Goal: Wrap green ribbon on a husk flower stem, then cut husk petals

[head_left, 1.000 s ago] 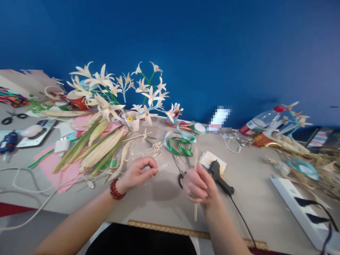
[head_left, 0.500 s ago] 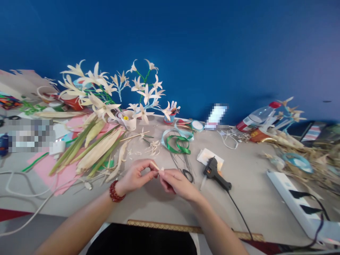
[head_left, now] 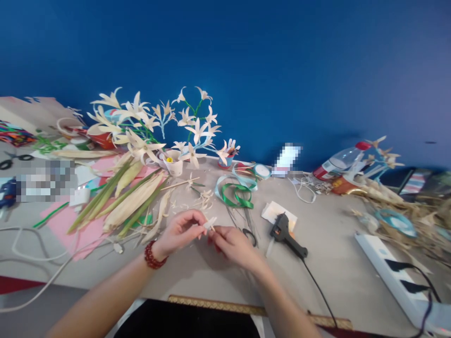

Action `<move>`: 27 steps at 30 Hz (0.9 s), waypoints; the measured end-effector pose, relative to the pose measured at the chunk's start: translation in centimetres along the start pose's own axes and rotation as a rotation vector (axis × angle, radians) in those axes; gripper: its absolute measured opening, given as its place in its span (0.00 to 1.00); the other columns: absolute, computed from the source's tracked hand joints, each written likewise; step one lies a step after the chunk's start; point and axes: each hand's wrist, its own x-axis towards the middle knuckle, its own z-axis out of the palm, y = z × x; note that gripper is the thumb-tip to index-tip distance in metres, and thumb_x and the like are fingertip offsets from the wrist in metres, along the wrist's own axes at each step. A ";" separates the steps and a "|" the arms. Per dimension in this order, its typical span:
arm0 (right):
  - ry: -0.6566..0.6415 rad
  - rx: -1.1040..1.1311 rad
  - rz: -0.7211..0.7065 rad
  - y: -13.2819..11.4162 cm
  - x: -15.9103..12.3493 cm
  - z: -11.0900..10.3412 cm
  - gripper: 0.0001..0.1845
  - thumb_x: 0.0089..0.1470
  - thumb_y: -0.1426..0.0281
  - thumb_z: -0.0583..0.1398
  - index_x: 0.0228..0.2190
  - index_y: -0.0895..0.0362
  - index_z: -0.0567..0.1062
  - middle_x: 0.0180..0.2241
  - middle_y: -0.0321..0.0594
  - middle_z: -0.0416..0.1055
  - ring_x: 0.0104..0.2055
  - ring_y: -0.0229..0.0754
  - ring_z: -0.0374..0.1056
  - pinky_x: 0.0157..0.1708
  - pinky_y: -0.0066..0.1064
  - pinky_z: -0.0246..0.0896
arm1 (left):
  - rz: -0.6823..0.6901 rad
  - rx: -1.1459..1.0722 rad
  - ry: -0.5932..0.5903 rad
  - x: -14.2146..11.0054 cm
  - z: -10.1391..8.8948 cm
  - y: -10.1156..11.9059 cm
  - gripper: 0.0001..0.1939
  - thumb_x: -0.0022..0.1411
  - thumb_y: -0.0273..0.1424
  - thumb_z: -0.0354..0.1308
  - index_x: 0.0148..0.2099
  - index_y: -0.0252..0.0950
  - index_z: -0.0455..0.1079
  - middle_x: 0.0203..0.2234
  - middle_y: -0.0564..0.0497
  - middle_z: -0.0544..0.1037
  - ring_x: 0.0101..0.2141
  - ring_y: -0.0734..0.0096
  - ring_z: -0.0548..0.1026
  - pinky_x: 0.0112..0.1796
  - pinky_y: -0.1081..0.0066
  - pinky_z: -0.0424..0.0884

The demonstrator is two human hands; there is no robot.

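In left hand, narrow strip, whitish

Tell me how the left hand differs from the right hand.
The left hand has a dark red beaded bracelet at its wrist; the right hand shows none at its own. The left hand is nearer the corn husks, while the right hand is nearer the black glue gun. Both are curled at a small pale piece.

Two hands, one bottle, and apparently two glue guns.
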 end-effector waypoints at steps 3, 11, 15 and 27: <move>0.020 -0.346 0.001 -0.5 0.0 0.8 0.23 0.64 0.60 0.47 0.27 0.56 0.75 0.25 0.40 0.74 0.28 0.40 0.67 0.27 0.28 0.49 | 0.026 -0.004 0.031 -0.1 -0.1 0.0 0.07 0.60 0.32 0.59 0.34 0.33 0.68 0.28 0.51 0.71 0.26 0.75 0.69 0.27 0.74 0.66; -0.009 -0.612 -0.005 -0.1 0.5 2.2 0.22 0.61 0.55 0.52 0.29 0.56 0.77 0.26 0.41 0.77 0.26 0.41 0.68 0.24 0.30 0.42 | 0.000 -0.134 0.237 0.3 0.0 -1.6 0.05 0.57 0.29 0.63 0.33 0.34 0.70 0.30 0.52 0.72 0.25 0.78 0.69 0.26 0.77 0.64; 0.046 -0.573 0.005 -0.1 0.5 1.7 0.15 0.57 0.57 0.58 0.30 0.56 0.75 0.27 0.38 0.76 0.27 0.40 0.68 0.24 0.29 0.43 | 0.003 -0.197 0.278 0.6 0.3 -2.3 0.04 0.56 0.28 0.64 0.33 0.35 0.71 0.31 0.54 0.72 0.22 0.82 0.68 0.26 0.76 0.65; 0.421 0.196 -0.212 0.7 0.3 1.3 0.08 0.59 0.64 0.57 0.36 0.56 0.72 0.27 0.36 0.69 0.26 0.36 0.63 0.26 0.26 0.57 | 0.029 -0.085 0.282 0.9 0.5 -2.4 0.03 0.55 0.29 0.64 0.31 0.35 0.73 0.30 0.52 0.72 0.24 0.79 0.68 0.25 0.76 0.65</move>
